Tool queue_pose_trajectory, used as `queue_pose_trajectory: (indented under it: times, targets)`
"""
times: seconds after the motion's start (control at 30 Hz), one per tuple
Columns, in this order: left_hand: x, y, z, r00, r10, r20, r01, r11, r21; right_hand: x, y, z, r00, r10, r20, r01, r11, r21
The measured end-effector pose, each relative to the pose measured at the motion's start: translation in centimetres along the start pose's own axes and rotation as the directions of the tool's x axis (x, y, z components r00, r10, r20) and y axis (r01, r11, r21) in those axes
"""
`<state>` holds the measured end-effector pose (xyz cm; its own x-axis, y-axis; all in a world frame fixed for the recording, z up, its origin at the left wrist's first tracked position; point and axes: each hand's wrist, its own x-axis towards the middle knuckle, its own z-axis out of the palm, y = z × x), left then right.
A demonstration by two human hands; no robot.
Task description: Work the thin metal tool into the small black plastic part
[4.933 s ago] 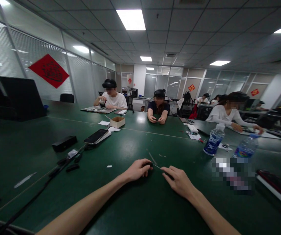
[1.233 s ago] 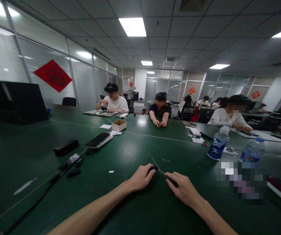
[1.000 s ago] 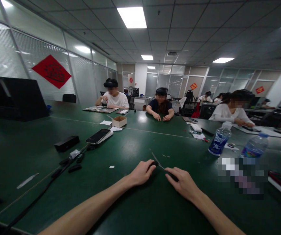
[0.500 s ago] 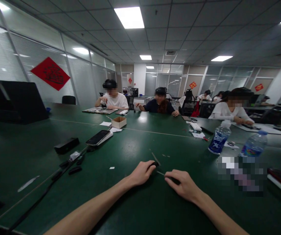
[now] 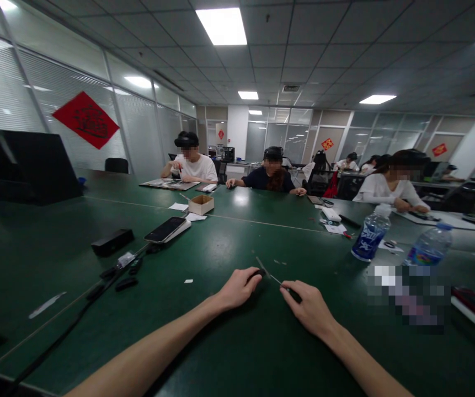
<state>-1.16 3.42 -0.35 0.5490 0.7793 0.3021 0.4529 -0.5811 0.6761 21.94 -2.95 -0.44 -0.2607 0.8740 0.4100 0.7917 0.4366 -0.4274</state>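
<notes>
My left hand (image 5: 239,288) is closed around a small black object (image 5: 261,272), resting low over the green table (image 5: 204,342). Its kind is mostly hidden by my thumb and fingers. A thin pale strip (image 5: 259,263) shows just beyond it; whether the two are joined I cannot tell. To the right, my right hand (image 5: 309,306) grips a thin screwdriver (image 5: 276,280) by its dark handle. The slim metal shaft points left, and its tip is close to the black object.
Left lie a phone (image 5: 166,229), a black box (image 5: 112,242) and a dark cable (image 5: 75,320) with small black pieces. A small open box (image 5: 201,204) stands farther back. Two bottles, one blue-labelled (image 5: 370,234) and one clear (image 5: 430,245), stand right. People sit across the table.
The screwdriver tip has moved up and left, closer to the black object. Both hands have shifted slightly.
</notes>
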Motion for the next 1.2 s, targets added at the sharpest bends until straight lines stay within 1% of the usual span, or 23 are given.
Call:
queue_pose_trajectory:
  times: [0.2, 0.33, 0.77, 1.07, 1.2]
  targets:
    - [-0.2, 0.6, -0.3, 1.000, 0.007, 0.024, -0.006, 1.000, -0.020, -0.1, -0.5, 0.5, 1.000, -0.008, -0.001, 0.008, 1.000, -0.019]
    - [-0.3, 0.7, -0.3, 0.999, -0.009, 0.051, 0.011, 0.999, -0.048, -0.1, -0.4, 0.7, 1.000, -0.011, -0.005, 0.011, 1.000, -0.028]
    - [-0.5, 0.7, -0.6, 0.995, 0.010, 0.094, -0.002, 0.997, -0.081, -0.1, -0.4, -0.1, 0.996, -0.053, 0.066, 0.053, 0.999, -0.003]
    - [-0.5, 1.2, -1.1, 0.995, 0.035, 0.094, -0.034, 0.999, -0.015, 0.0, 0.1, 0.1, 0.991, -0.106, 0.082, 0.109, 0.994, -0.026]
    - [-0.5, 1.1, -1.1, 0.995, 0.050, 0.085, -0.050, 0.999, 0.002, 0.1, 0.6, -0.1, 0.987, -0.135, 0.084, 0.137, 0.990, -0.019]
